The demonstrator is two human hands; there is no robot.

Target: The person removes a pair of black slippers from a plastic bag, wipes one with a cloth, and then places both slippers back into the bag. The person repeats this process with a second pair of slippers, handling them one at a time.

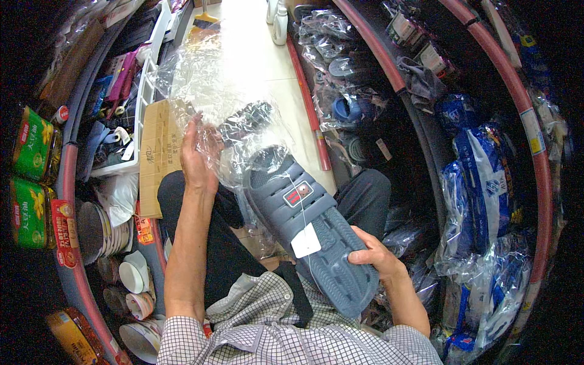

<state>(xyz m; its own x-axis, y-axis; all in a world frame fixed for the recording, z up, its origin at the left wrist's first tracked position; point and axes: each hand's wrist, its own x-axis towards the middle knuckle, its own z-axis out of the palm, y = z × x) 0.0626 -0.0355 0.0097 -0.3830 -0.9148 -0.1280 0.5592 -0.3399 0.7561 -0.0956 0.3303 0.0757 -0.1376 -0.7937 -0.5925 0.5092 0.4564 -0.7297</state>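
A dark grey rubber slide sandal (326, 223) lies tilted in front of my lap, its strap end pointing up and left. My right hand (381, 255) grips its heel end, with the thumb on the footbed. A blank white tag (306, 241) hangs by a thin string over the footbed. A clear plastic bag (205, 77) covers the strap end and spreads away up and left. My left hand (200, 157) is inside or behind the film of the bag, its fingers partly hidden. Another dark item (246, 121) shows through the plastic near those fingers.
Shelves with red edge rails (506, 68) curve along both sides. A cardboard piece (155, 159) and a white plastic crate (143, 105) stand at the left, above stacked bowls (102, 230). Bagged footwear (337, 68) fills the right lower shelf. White bottles (279, 27) stand on the aisle floor.
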